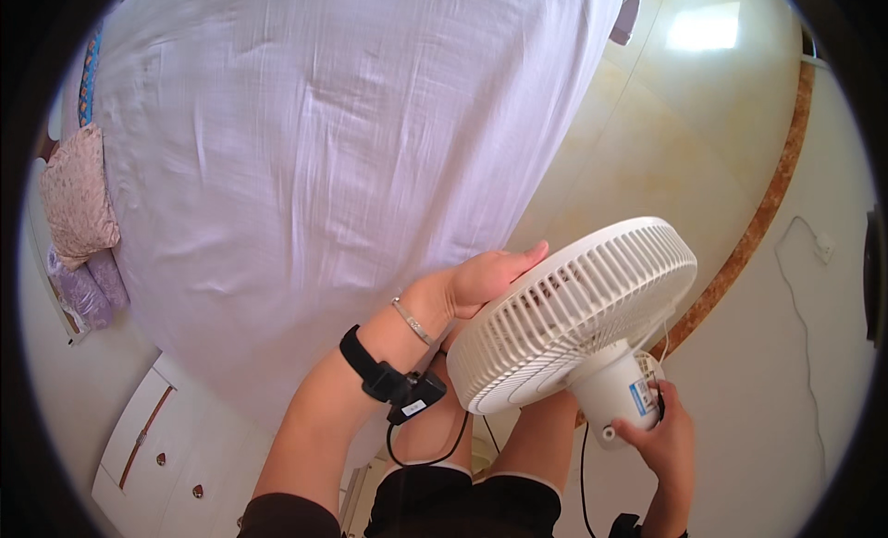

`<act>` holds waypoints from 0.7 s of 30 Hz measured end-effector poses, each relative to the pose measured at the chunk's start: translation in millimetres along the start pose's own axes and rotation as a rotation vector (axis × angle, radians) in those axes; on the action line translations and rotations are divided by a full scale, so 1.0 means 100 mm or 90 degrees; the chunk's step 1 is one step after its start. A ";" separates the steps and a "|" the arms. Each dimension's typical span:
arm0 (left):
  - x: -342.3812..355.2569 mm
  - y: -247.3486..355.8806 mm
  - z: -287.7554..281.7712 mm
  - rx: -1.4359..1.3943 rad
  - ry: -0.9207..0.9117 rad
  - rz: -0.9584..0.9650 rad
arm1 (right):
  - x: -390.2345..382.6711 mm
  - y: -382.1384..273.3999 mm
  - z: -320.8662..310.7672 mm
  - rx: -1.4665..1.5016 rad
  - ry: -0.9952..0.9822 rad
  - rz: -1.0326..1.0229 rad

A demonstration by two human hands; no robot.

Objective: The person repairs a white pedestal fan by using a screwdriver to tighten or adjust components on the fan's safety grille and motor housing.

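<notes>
A white electric fan (573,307) is tilted in front of my legs, its round slatted cage to the left and its motor housing (606,390) to the lower right. My left hand (486,281) grips the cage's upper left rim, thumb along the edge; its other fingers are mostly hidden by the cage. Around the back of the motor housing, beside a blue and white label, my right hand (663,438) is closed. The fan's base is largely out of sight behind the housing. A black strapped device (414,395) with a cable hangs at my left wrist.
A bed with a pale lilac sheet (351,149) fills the upper left; pillows (79,196) lie at its far left. White drawers (153,436) stand lower left. Shiny tiles (675,122) cover the floor at right, bordered by a brown skirting (786,159). A white cord (805,334) runs along the wall.
</notes>
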State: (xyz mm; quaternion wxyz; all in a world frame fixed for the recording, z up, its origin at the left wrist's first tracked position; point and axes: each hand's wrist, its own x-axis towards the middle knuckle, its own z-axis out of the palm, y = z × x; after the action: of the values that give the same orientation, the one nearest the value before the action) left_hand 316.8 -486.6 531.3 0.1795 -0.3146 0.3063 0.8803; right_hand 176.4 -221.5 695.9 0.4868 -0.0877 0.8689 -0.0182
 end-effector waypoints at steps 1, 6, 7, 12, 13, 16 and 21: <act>0.13 -0.09 -0.21 -0.103 -0.060 -0.065 | 0.00 0.01 0.03 -0.007 0.007 -0.019; 0.00 0.06 0.02 -0.143 0.018 -0.099 | 0.08 0.13 0.04 -0.051 -0.002 -0.054; 0.01 0.09 0.00 -0.117 0.022 -0.106 | 0.07 0.22 0.07 -0.007 0.009 -0.043; 0.08 0.03 -0.15 -0.134 -0.038 -0.171 | 0.05 0.15 0.01 0.012 -0.016 -0.020; 0.10 0.02 -0.16 -0.148 -0.039 -0.153 | 0.07 0.16 0.02 0.007 -0.010 -0.023; 0.10 -0.06 -0.18 -0.184 -0.058 -0.128 | 0.08 0.20 0.00 0.001 -0.005 -0.027; 0.06 -0.13 -0.17 -0.198 -0.091 -0.105 | 0.01 0.17 -0.04 0.032 -0.008 0.000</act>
State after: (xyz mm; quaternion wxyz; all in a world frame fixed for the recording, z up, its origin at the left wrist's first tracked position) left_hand 326.9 -487.0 511.2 0.2217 -0.2992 0.1264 0.9195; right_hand 170.1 -205.0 695.0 0.4941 -0.0758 0.8652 -0.0395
